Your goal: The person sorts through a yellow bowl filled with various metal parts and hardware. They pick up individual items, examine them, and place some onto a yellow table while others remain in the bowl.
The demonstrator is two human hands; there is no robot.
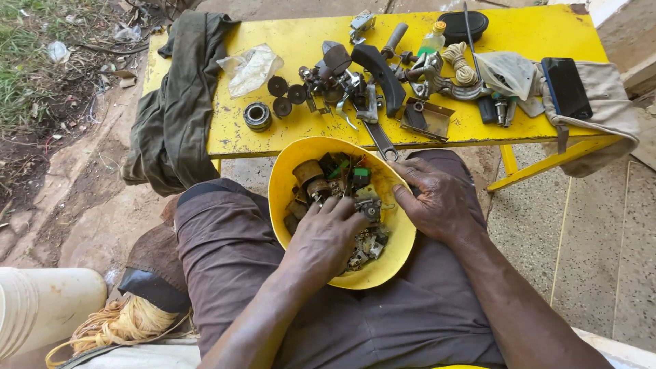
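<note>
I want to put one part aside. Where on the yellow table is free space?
The yellow table is bare along its front edge between the round bearing and the flat wrench, and also behind the clear plastic bag. The middle and right side are crowded with metal parts.

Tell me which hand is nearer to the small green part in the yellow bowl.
Right. The right hand lies on the bowl's rim just right of the green part. The left hand digs among the metal bits lower down, farther from it.
</note>
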